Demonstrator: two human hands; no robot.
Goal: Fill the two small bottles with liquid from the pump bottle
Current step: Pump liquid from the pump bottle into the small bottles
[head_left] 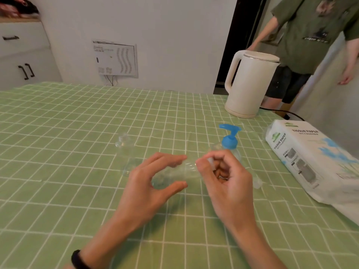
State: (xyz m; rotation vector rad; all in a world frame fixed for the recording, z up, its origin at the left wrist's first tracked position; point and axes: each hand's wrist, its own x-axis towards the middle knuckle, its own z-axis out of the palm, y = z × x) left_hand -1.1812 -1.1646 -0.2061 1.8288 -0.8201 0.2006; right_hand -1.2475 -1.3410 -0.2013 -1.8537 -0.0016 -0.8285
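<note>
Two small clear bottles show: one [124, 150] stands upright near the table's middle, the other [174, 174] lies tilted in the left hand [153, 183], grasped between thumb and fingers. The right hand [223, 175] pinches its neck end; whether it holds a cap is unclear. One blue-topped pump bottle [230, 141] stands behind the right hand. One kettle [250, 84] and one tissue pack [310, 160] sit along the table's [58, 133] right edge.

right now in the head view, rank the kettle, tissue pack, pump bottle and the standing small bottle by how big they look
1. tissue pack, though it lies nearer the camera than the kettle
2. kettle
3. pump bottle, partly hidden behind the right hand
4. standing small bottle
</note>
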